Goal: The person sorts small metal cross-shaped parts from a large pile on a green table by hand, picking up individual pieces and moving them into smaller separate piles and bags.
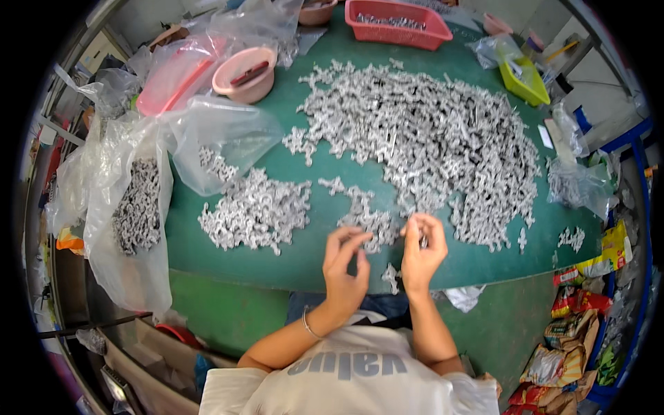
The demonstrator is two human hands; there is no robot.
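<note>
Near the table's front edge my left hand (346, 270) hovers with curved fingers, thumb and fingertips apart. It holds nothing that I can see, next to a small heap of grey metal parts (373, 225). To its right my right hand (423, 259) is closed in a pinch, its fingertips at the lower end of the big pile of grey metal parts (443, 131). Whatever it pinches is too small and too hidden to name. A single knobbly metal part (391, 278) lies between my wrists at the table edge. Another heap of metal parts (256, 207) sits left of my hands.
At the left, a clear plastic bag (131, 277) holds more parts. Farther back stand a pink bowl (238, 90) with a red-handled tool and a red basket (443, 34) of parts. A yellow-green tray (529, 93) and a few loose parts (571, 239) are at the right.
</note>
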